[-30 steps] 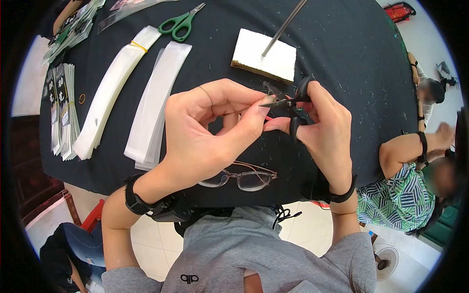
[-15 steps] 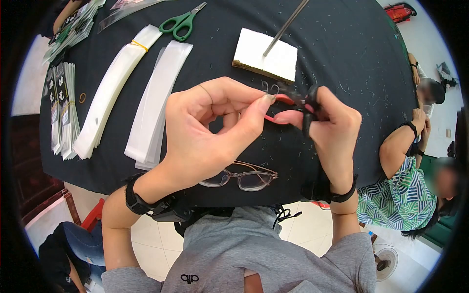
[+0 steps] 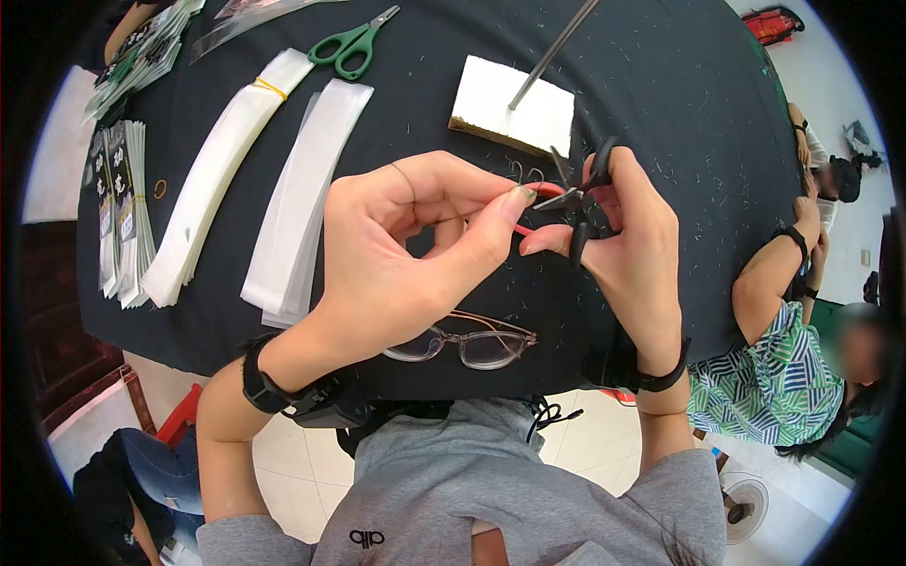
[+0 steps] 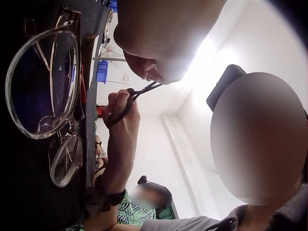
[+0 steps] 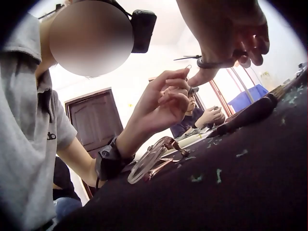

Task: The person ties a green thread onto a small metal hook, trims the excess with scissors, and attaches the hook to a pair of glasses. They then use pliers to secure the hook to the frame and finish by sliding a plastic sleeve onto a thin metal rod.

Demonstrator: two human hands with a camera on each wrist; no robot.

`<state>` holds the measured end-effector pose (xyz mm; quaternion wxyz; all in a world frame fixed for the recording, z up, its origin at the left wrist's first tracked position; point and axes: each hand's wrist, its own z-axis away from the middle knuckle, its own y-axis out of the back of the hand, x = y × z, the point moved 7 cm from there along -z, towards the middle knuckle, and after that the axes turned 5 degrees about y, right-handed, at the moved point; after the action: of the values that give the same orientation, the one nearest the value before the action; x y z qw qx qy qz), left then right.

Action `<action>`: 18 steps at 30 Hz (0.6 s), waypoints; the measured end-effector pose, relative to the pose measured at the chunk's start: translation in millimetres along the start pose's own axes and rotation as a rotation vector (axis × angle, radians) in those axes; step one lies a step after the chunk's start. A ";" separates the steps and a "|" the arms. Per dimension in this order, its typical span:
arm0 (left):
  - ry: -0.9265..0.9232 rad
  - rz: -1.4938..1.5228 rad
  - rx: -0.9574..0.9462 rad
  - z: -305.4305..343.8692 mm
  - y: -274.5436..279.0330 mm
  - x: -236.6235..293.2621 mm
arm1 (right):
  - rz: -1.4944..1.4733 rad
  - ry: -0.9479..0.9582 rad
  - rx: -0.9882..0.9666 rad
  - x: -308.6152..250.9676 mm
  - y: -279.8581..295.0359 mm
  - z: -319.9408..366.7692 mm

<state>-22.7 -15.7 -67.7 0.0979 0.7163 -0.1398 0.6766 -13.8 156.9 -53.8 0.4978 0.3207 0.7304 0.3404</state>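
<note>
Between thumb and forefinger, the left hand [image 3: 411, 250] pinches a small piece with thin wire loops [image 3: 527, 172] at its tip. The fingers of the right hand [image 3: 634, 231] are in the handles of black scissors [image 3: 576, 195], whose blades stand apart beside the left fingertips. Something red curves between the two hands; what it belongs to is unclear. In the left wrist view, the scissors [image 4: 143, 90] point from the right hand [image 4: 124, 115] to the left hand [image 4: 156, 53]. The right wrist view shows the left hand [image 5: 163, 103] below the scissor blades [image 5: 187, 58].
Glasses [image 3: 491, 348] lie below the hands. Beyond them stands a white block [image 3: 491, 94] with a metal rod. To the left are clear plastic sleeves [image 3: 307, 198], a banded stack [image 3: 217, 179], packets [image 3: 123, 212] and green scissors [image 3: 351, 49]. Another person [image 3: 783, 377] sits at the right.
The scissors moved right from the left fingertips, then came back left, and their blades now stand apart. The left hand has hardly moved and still pinches the small piece.
</note>
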 end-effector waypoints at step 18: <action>-0.004 0.118 0.063 0.2 -1.8 -3.4 | 0.109 0.086 0.037 -10.0 4.4 0.0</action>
<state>-22.1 -13.8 -71.0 0.0348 0.7109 -0.1607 0.6838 -10.3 151.3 -45.1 0.4407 0.3544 0.7385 0.3670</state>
